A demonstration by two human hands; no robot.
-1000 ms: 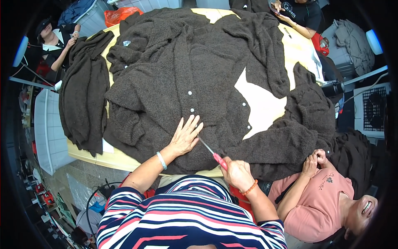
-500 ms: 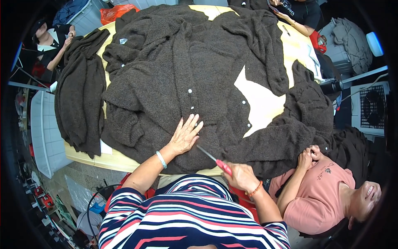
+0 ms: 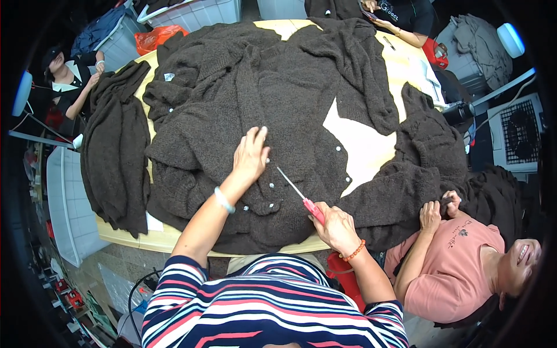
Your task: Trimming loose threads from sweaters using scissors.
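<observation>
A large dark brown knitted cardigan (image 3: 197, 136) lies spread over the table in front of me, with small whitish buttons (image 3: 271, 185) along its front. My left hand (image 3: 250, 158) rests on the knit, fingers stretched out beside a button. Around the handle of a red-handled tool (image 3: 314, 210) my right hand (image 3: 338, 229) is closed. A thin, pointed metal shaft extends from the handle up and left, over the cloth near my left fingers. I cannot tell the tool's exact kind, nor whether its tip touches the knit.
On the right a person in pink (image 3: 452, 261) handles dark knitwear; two more people sit at the far left and far right. Another brown knit (image 3: 113, 145) drapes over the left table edge (image 3: 116, 231). A red bag (image 3: 159, 39) and grey bins (image 3: 197, 20) stand beyond.
My left hand has moved farther up the cardigan, away from me. The lower front buttons show now. My right hand and the red-handled tool have shifted slightly, the shaft pointing more upward.
</observation>
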